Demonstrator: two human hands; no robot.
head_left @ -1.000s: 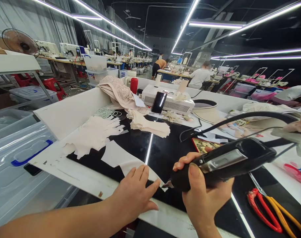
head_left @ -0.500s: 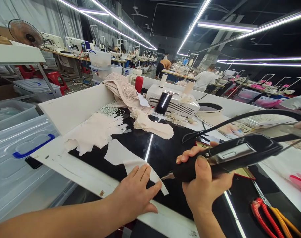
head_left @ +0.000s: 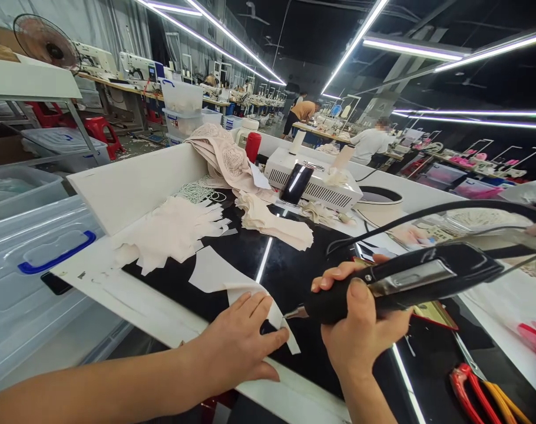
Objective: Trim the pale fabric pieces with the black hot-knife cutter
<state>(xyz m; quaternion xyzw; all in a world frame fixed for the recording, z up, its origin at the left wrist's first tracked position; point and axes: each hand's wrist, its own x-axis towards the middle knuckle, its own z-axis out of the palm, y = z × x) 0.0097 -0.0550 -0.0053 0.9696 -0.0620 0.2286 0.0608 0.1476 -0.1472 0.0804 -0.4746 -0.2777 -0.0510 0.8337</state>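
My right hand [head_left: 354, 318] is wrapped round a black corded hand tool [head_left: 409, 274] with a silver lever and a narrow metal tip. That tip meets the right edge of a thin pale fabric piece [head_left: 274, 315] on the glossy black tabletop [head_left: 232, 265]. My left hand [head_left: 239, 338] lies flat across the near part of this fabric, fingers stretched out and pressing it down. Beneath the fabric, a white pattern-shaped piece [head_left: 212, 271] shows at the far left. Part of both pieces is hidden under my left hand.
Beyond my hands lie a heap of pale cut pieces [head_left: 171, 229] and a second stack [head_left: 274, 221]. A phone [head_left: 297, 184] leans on a white vented box [head_left: 334, 185]. Red-and-orange-handled scissors [head_left: 475, 386] lie at right. Plastic bins [head_left: 33, 294] stand left; co-workers [head_left: 374, 141] are farther back.
The tool's tip has shifted slightly left, onto the fabric's edge. The fabric under my left hand is a little more rumpled. The whole view has shifted slightly.
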